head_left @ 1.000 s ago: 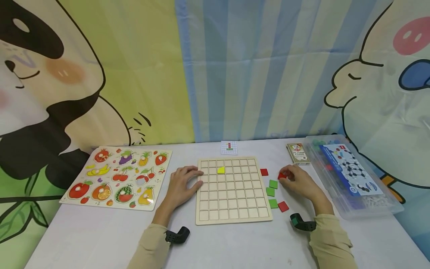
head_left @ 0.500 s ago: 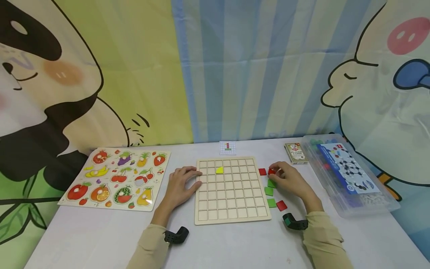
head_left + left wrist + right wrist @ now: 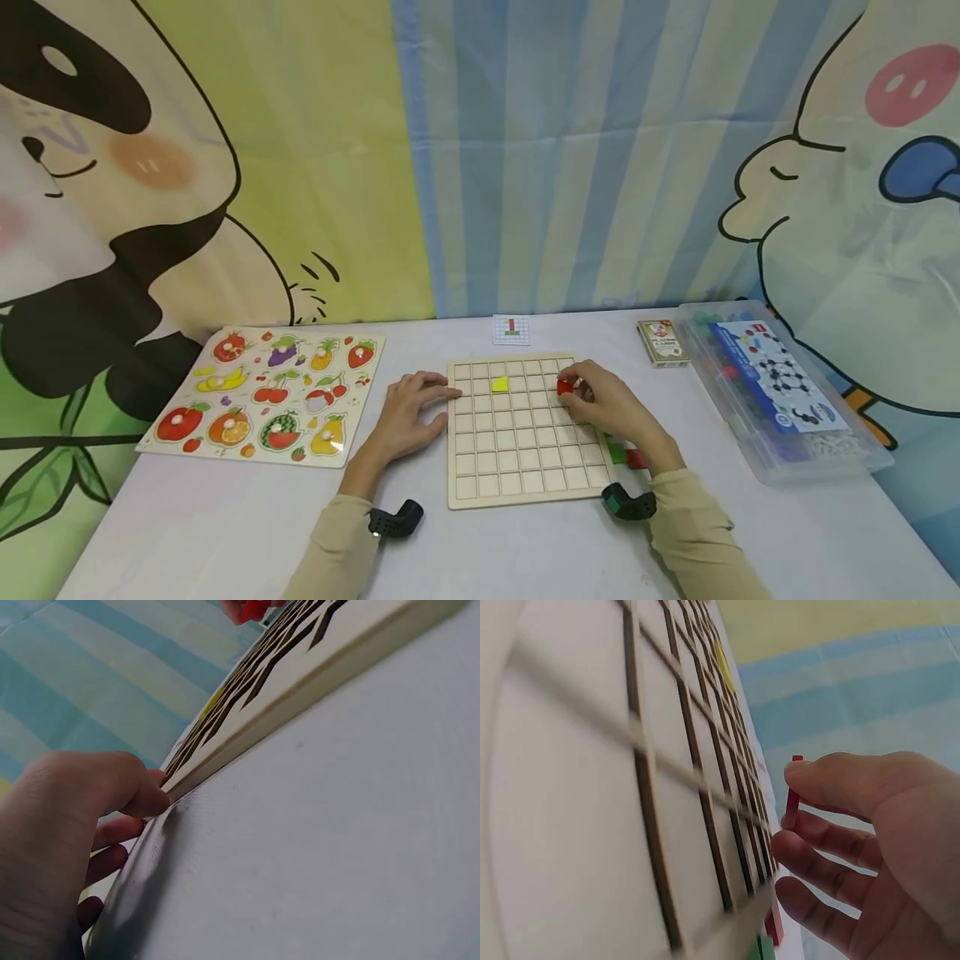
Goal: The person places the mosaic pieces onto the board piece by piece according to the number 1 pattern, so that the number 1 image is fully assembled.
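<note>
Hands (image 3: 407, 417): two, one left, one right.
Gridded board (image 3: 517, 438): one, between them.
Yellow tile (image 3: 500, 384): one.
Red tiles (image 3: 565, 387): at least two.
Green tiles (image 3: 617, 451): at least one; full count obstructed.
Pattern card (image 3: 512, 329): one, far side.
Card box (image 3: 663, 343): one, right.
Plastic case (image 3: 757, 454): one, right.
Fruit board (image 3: 349, 417): one, left.
Black wrist devices (image 3: 396, 519): two.

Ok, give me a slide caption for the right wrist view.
Right hand pinches a red tile over the gridded board, with a yellow tile farther across it.
</note>
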A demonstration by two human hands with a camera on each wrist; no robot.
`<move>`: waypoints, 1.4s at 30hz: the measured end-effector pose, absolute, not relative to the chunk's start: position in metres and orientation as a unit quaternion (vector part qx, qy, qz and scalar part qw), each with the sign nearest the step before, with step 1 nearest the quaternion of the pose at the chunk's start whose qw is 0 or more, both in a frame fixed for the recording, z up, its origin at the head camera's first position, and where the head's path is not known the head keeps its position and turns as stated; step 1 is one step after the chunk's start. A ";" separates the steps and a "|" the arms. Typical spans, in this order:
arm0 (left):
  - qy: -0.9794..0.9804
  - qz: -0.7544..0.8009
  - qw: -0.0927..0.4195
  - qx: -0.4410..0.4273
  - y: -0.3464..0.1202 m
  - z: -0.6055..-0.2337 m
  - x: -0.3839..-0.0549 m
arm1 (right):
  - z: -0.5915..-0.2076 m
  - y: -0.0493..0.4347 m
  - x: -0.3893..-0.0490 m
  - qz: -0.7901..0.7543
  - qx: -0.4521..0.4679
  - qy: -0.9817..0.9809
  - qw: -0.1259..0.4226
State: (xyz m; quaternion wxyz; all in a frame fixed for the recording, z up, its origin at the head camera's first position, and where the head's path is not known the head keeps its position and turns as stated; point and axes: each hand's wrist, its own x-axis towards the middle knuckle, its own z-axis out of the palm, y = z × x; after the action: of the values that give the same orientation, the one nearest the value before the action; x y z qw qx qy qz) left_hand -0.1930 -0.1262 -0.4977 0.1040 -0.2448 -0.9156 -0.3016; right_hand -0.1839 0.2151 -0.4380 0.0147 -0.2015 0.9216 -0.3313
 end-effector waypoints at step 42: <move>-0.905 -0.289 0.119 -0.289 -0.108 -0.491 -0.189 | -0.442 0.160 -0.214 -0.286 -0.230 0.929 0.045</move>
State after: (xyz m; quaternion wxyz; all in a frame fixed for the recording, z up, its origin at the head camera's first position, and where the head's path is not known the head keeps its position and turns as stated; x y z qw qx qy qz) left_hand -0.1892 -0.1084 -0.4909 0.1187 -0.2892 -0.9049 -0.2889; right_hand -0.2144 0.1600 -0.4424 0.0452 -0.2303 0.9290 -0.2861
